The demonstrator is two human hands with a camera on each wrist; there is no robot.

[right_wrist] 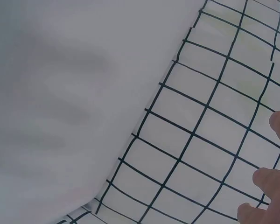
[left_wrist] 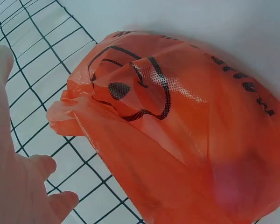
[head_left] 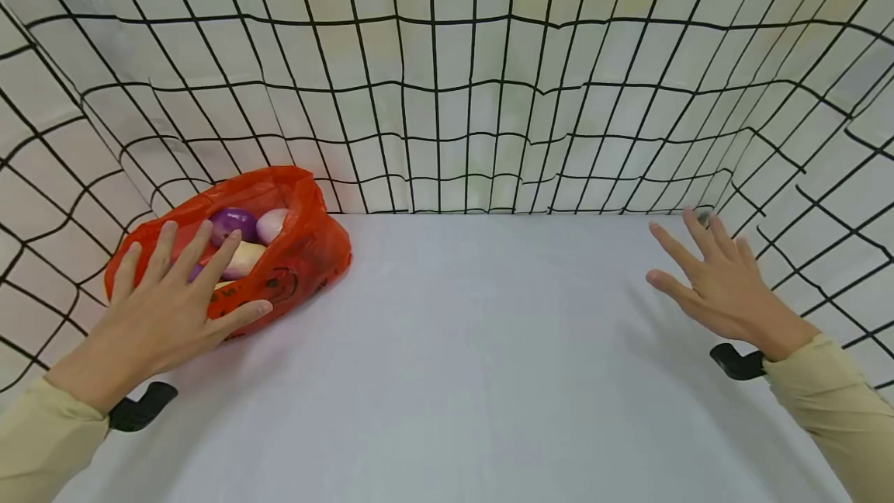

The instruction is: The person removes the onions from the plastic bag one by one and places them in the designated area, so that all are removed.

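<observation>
A red plastic bag (head_left: 307, 254) with black print stands at the far left, its mouth gaping upward. Inside show a purple round item (head_left: 233, 225), a pale pinkish round one (head_left: 271, 225) and a cream-coloured piece (head_left: 244, 260); their exact kinds cannot be told. My left hand (head_left: 164, 309) hovers in front of the bag with fingers spread, holding nothing, and hides part of it. In the left wrist view the bag's printed side (left_wrist: 177, 116) fills most of the picture. Far to the right, my right hand (head_left: 722, 289) is held above the white surface, fingers spread, gripping nothing.
A white table surface (head_left: 475, 355) spans the space between the hands. White walls with a black wire-like grid (head_left: 454, 111) enclose it at the back and both sides. Black wrist mounts (head_left: 143, 407) sit under both sleeves.
</observation>
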